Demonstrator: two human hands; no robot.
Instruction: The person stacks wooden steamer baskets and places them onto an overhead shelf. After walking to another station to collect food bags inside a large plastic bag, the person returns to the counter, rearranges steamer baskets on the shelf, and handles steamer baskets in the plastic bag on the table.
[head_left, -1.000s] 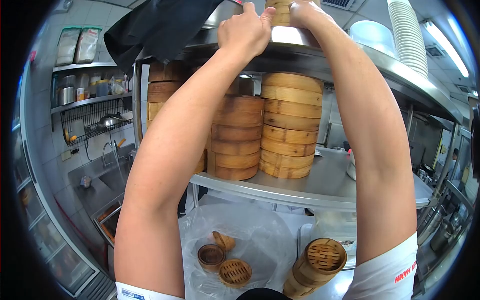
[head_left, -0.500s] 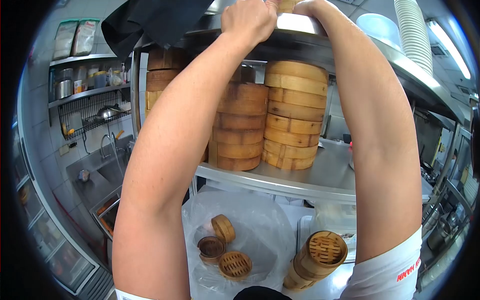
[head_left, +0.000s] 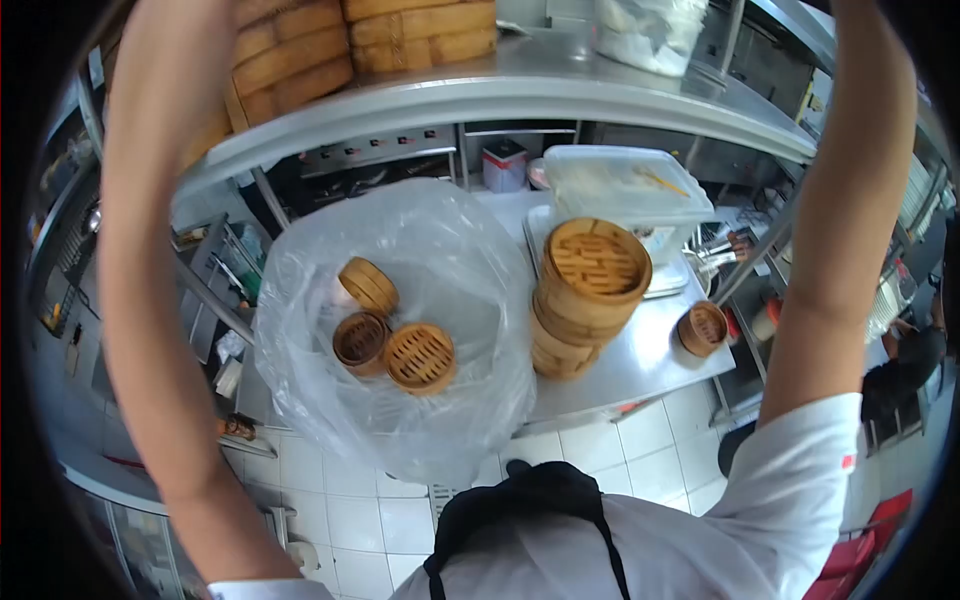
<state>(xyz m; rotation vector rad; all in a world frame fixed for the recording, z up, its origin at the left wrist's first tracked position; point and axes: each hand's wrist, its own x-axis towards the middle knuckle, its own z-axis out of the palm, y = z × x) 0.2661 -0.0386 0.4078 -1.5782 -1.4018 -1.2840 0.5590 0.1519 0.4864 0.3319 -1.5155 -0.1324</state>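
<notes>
Both my arms reach up past the top edge, so my left hand and my right hand are out of the picture. What they hold or touch is hidden. Below them, a stack of bamboo steamers (head_left: pixel 595 290) stands on the metal table. To its left a clear plastic bag (head_left: pixel 300 300) lies spread, with three small steamers in it: one on its side (head_left: pixel 368 286), a dark one (head_left: pixel 360 342) and a slatted one (head_left: pixel 420 358). Large bamboo steamers (head_left: pixel 290 55) are stacked on the shelf near my left forearm.
A metal shelf edge (head_left: pixel 500 100) crosses above the table. Behind the stack sits a lidded plastic container (head_left: pixel 625 190). One small steamer (head_left: pixel 703 328) is near the table's right corner. A white bag (head_left: pixel 650 35) rests on the shelf. Another person's dark sleeve (head_left: pixel 895 385) shows at right.
The view has tipped down towards the table and floor. My arms have spread wider apart, and my hands have left the picture at the top.
</notes>
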